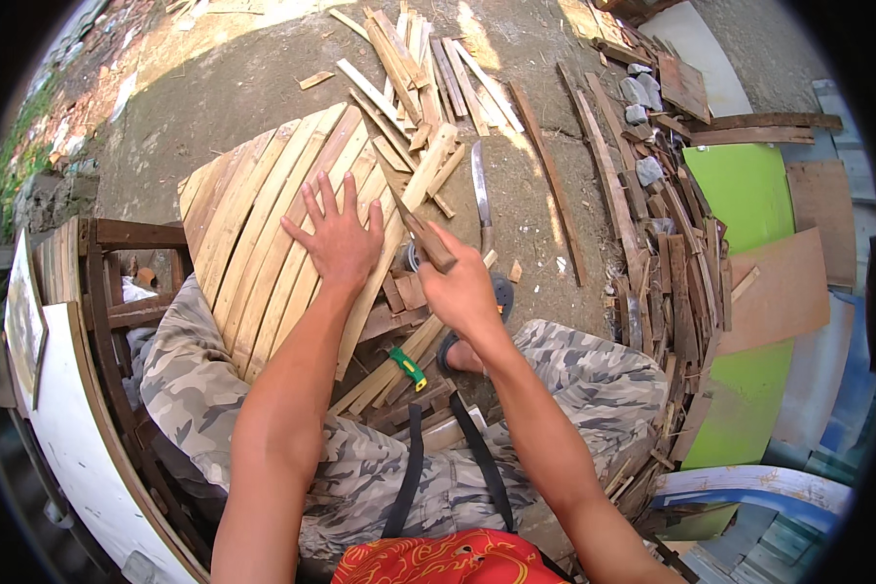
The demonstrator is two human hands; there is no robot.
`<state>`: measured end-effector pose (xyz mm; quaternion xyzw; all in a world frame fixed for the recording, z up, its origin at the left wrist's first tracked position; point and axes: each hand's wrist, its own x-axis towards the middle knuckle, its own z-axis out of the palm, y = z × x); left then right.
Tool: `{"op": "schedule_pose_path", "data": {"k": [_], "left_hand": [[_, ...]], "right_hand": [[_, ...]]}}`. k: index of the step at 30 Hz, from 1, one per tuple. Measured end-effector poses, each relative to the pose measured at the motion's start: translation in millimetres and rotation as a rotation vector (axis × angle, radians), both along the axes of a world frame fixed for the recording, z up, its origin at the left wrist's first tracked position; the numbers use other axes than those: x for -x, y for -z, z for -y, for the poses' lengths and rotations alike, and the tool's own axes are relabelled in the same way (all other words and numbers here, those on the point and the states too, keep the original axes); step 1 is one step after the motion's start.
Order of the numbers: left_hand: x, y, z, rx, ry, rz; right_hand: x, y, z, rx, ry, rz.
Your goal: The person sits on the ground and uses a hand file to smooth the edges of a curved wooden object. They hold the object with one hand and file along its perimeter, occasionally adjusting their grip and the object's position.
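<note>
The curved panel [263, 224] under the left hand [339, 238] is pale bare wood, its slats matt and unvarnished with a visible grain. The tool [420, 238] in the right hand's [462, 287] grip has a brown wooden handle, smooth and slightly worn. Just beyond, the long knife [481, 190] on the ground has a dull grey metal blade. A green plastic handle [409, 368] near the knees looks glossy. The trousers [195, 380] are matt camouflage cloth. The ground [214, 107] is rough grey concrete. At right, the scrap pile [652, 234] is dark, weathered wood, and the green board [740, 195] looks smooth and painted.
</note>
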<state>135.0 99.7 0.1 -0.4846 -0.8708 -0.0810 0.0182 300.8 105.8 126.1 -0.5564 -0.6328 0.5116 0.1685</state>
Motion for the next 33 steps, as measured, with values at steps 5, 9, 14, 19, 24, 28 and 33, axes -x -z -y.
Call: {"op": "schedule_pose_path", "data": {"k": [5,9,14,19,24,28,33], "left_hand": [[1.5,3.6,-2.2,-0.027,0.018,-0.034],[0.3,7.3,2.1,-0.035,0.024,-0.033],[-0.9,5.3,3.2,-0.099,0.026,-0.049],[-0.4,-0.5,1.0,-0.007,0.005,-0.001],[-0.1,2.6,3.3,-0.009,0.017,-0.039],[0.5,7.0,5.7,-0.026,0.014,-0.028],[-0.9,4.7,2.9,-0.046,0.015,-0.023]], "right_hand": [[38.4,69.2,-31.4,-0.096,0.093,-0.103],[-52.7,-10.0,73.4,-0.074,0.046,-0.073],[-106.9,-86.4,138.9,-0.064,0.031,-0.097],[-3.0,18.9,-2.2,-0.016,0.046,-0.105],[32.3,69.2,-20.9,-0.290,0.030,-0.172],[-70.0,-11.4,110.4,-0.134,0.026,-0.092],[-119.3,-77.8,151.1,-0.065,0.045,-0.066]]}}
